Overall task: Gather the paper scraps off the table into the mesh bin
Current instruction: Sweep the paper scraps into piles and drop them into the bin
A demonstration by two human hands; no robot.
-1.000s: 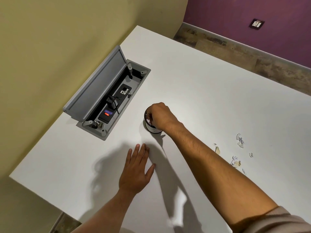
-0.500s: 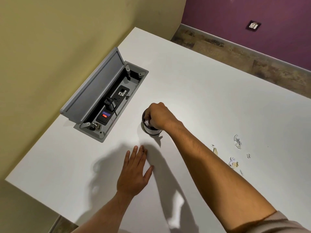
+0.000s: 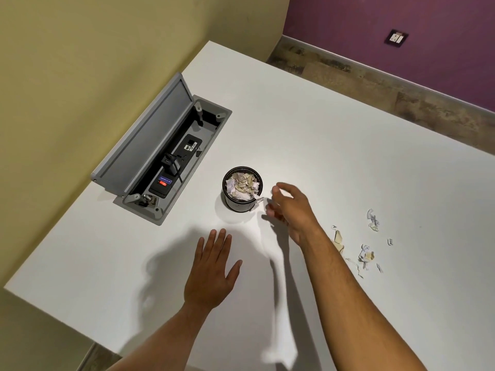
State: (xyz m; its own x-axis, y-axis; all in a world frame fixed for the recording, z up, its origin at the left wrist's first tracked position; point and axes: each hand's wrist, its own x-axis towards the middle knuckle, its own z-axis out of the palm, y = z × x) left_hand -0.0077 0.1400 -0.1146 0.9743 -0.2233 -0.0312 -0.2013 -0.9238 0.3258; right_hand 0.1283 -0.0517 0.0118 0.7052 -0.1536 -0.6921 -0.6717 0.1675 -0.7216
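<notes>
Power box (image 3: 171, 153) recessed in white table (image 3: 334, 145), at 10 o'clock from frame centre, grey lid tipped up toward the yellow wall; black socket strip inside with a plug and cable seated, red switch visible.

Left hand (image 3: 211, 274) at 6 o'clock, palm down and flat on the tabletop, fingers straight and close together, thumb splayed, holding nothing.

Mesh bin (image 3: 242, 192) just left of centre, black, upright, standing on the table between the power box and the right hand. Filled near its rim with crumpled white and tan paper.

Right hand (image 3: 290, 207) just beside the bin at its 3 o'clock, above the table, motion-blurred. Fingers loosely spread and relaxed, nothing seen in them. Whether fingertips touch the bin: cannot tell, blur too strong.

Paper scraps (image 3: 365, 255) at 4 o'clock from the bin, well apart from it, scattered loose on the table beyond the right forearm: one tan piece near the arm, a white and tan cluster, one crumpled white bit farther out at 3 o'clock, several small slivers.

Wall socket plate (image 3: 396, 38) on purple wall, 1 o'clock
</notes>
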